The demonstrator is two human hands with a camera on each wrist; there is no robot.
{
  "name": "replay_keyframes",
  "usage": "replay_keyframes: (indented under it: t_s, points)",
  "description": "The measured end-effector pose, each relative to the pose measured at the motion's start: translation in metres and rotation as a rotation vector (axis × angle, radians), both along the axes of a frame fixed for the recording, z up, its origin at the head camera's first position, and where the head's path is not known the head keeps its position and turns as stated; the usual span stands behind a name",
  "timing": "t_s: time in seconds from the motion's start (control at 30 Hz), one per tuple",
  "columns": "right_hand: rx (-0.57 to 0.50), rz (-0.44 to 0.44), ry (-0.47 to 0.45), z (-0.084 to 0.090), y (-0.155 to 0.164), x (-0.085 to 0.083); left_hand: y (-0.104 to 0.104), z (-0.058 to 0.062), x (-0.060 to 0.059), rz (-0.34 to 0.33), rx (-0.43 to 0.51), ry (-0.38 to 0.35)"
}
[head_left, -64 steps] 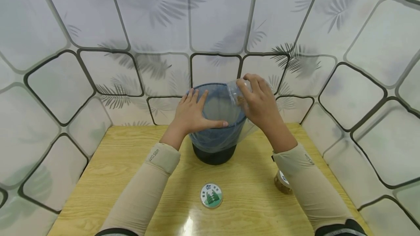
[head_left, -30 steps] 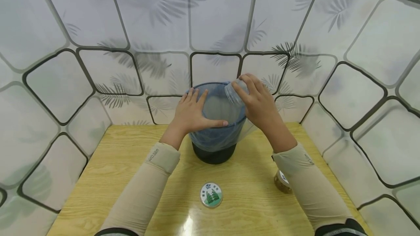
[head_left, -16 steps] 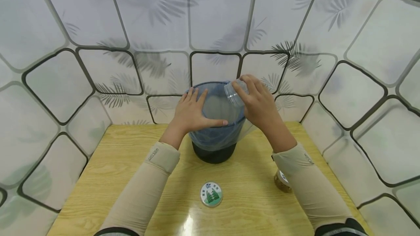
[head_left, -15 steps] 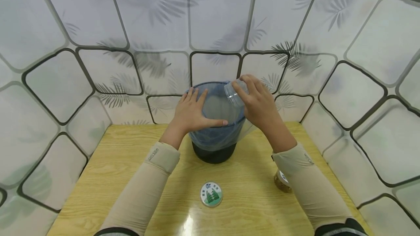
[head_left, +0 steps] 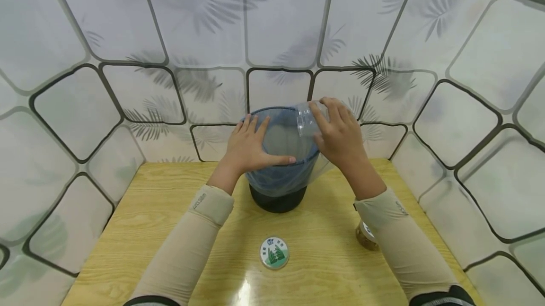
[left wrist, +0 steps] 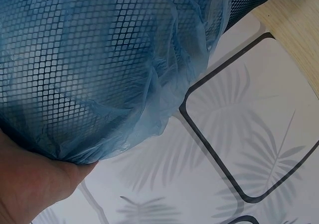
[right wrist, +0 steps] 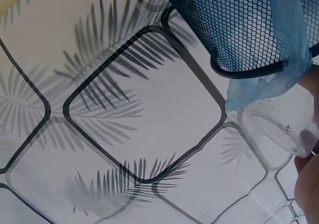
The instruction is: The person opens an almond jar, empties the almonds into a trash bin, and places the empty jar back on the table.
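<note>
A dark mesh waste bin [head_left: 278,203] stands on the table, lined with a thin blue plastic bag [head_left: 276,183] folded over its rim. My left hand [head_left: 247,149] rests on the rim at the left, fingers spread over the bag and thumb straight along the near edge. With my right hand [head_left: 340,133] I grip a clear plastic jar [head_left: 304,120] lying on its side, its mouth over the right part of the bin. Small dark specks cling inside the jar [right wrist: 279,127] in the right wrist view. Only part of the right hand [right wrist: 310,179] shows there.
A round lid [head_left: 274,253] with a green leaf design lies on the wooden table [head_left: 179,202] in front of the bin. Another jar with brown contents [head_left: 366,239] stands at the right, partly behind my right forearm. A patterned wall covering [head_left: 281,17] closes off the back and sides.
Brown bits visible in the jar about two seconds ago are no longer seen there. The jar tipped mouth-down over the bin, and has now turned back nearer level. My left hand stays put.
</note>
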State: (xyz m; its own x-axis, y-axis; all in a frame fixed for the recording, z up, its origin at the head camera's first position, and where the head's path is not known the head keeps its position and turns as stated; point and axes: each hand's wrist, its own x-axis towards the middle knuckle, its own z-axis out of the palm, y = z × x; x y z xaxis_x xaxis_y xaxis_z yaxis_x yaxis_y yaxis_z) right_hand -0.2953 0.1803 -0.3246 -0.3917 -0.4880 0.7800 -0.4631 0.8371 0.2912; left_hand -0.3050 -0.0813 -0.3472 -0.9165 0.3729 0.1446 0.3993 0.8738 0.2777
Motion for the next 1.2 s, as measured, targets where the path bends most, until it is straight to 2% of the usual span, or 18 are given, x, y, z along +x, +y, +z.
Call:
replay_keyframes:
  t_s: [0.23,0.7,0.93,1.2]
  points:
    - [-0.033,-0.041,-0.012,-0.002,0.004,0.002,0.0,-0.001,-0.001,-0.002,-0.006,-0.005]
    - [-0.066,-0.049,-0.016,-0.005,0.006,0.005,0.001,-0.002,-0.001,-0.004,-0.001,-0.005]
    - [-0.203,-0.083,0.015,-0.013,0.014,0.011,0.001,-0.004,-0.002,-0.006,0.013,0.014]
    - [-0.407,-0.048,0.017,-0.023,0.022,0.021,-0.001,-0.003,-0.001,-0.011,0.019,0.023]
